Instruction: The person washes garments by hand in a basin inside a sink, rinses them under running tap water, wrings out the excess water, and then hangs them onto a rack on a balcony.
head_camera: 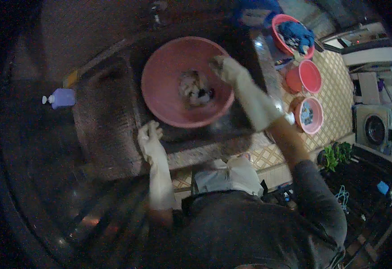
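A round pink plastic basin [162, 70] stands in the dark sink [179, 136] before me. Inside it lies a small bundle of pale and dark cloth [196, 89]. Both my hands wear long cream rubber gloves. My right hand [225, 70] reaches over the basin's right rim with bent fingers; blur hides whether it grips the rim or something small. Just outside the rim at the lower left, my left hand [150, 138] is raised beside the sink's ribbed stone washboard [108, 134]. Its fingers are loosely bent and apart, with nothing seen in them.
A purple pump bottle [64, 98] stands left of the washboard. On the tiled floor [333, 84] at right are a red tub of blue clothes [293, 35], a red bucket [305, 77] and a pink bucket with cloth [309, 116]. Farther off are a front-loading washing machine [374, 129] and green plants [337, 156].
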A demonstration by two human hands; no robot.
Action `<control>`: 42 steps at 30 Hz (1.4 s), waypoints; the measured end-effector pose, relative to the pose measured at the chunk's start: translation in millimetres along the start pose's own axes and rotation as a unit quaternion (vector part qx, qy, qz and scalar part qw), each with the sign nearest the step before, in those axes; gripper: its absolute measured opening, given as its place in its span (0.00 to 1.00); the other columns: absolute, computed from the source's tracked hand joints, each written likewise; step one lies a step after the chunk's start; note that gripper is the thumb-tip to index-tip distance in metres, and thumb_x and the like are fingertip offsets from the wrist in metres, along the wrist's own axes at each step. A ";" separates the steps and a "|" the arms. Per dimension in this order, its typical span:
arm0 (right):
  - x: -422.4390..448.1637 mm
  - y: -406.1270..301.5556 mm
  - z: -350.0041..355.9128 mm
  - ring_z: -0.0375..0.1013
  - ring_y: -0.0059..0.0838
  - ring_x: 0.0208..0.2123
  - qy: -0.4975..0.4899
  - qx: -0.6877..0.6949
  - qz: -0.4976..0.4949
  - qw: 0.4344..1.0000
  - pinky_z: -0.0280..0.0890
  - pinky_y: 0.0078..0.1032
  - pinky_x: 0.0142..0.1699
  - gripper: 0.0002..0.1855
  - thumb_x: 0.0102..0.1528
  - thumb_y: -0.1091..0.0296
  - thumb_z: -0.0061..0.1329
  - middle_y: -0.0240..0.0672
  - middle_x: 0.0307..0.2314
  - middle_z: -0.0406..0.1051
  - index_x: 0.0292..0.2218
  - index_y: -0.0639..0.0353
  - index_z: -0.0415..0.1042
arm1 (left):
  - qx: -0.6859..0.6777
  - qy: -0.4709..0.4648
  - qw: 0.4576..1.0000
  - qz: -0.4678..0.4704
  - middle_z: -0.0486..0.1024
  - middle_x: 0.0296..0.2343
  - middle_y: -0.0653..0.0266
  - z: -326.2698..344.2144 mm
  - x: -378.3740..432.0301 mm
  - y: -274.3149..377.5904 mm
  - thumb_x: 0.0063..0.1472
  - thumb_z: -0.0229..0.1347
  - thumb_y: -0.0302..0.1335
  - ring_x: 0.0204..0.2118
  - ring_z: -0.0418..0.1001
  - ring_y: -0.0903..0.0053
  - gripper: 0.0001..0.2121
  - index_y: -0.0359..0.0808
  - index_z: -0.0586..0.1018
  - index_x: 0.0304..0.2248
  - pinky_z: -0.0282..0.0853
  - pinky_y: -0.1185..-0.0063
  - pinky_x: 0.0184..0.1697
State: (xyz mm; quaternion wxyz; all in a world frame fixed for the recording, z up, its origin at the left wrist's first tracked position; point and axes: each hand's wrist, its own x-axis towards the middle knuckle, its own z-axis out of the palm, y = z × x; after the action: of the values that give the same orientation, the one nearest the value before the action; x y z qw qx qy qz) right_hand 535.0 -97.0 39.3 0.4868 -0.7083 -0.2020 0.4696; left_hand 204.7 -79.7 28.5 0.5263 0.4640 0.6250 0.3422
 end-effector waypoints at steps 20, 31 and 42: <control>72.2 -17.7 27.9 0.72 0.33 0.49 -0.300 0.055 -0.036 0.952 0.66 0.34 0.58 0.37 0.59 0.54 0.56 0.41 0.53 0.69 0.63 0.62 0.59 | -0.079 -0.055 0.994 -0.045 0.78 0.42 0.55 -3.5 8.5 -17.5 0.71 0.49 0.33 0.40 0.75 0.73 0.15 0.30 0.76 0.48 0.71 0.74 0.45; 75.1 148.4 38.8 0.73 0.37 0.49 -0.196 -0.787 -0.121 0.572 0.68 0.37 0.53 0.19 0.65 0.66 0.40 0.39 0.49 0.73 0.56 0.48 0.68 | -0.002 0.007 1.000 -0.029 0.80 0.39 0.60 29.4 4.2 5.2 0.69 0.52 0.29 0.32 0.77 0.78 0.11 0.31 0.78 0.45 0.72 0.80 0.34; 88.2 155.0 -4.5 0.77 0.36 0.42 -0.289 -0.713 -0.056 0.637 0.72 0.35 0.49 0.15 0.64 0.64 0.44 0.41 0.45 0.76 0.48 0.58 0.76 | 0.043 -0.021 0.997 -0.066 0.76 0.41 0.62 38.6 4.2 14.8 0.69 0.54 0.34 0.39 0.76 0.77 0.14 0.32 0.78 0.46 0.71 0.76 0.46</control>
State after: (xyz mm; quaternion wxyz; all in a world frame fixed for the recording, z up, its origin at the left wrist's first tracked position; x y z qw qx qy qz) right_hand 554.5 -102.6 -137.9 -0.2272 -0.6507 -0.6437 0.3327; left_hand 245.6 -73.2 32.5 0.5402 0.4505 0.6576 0.2697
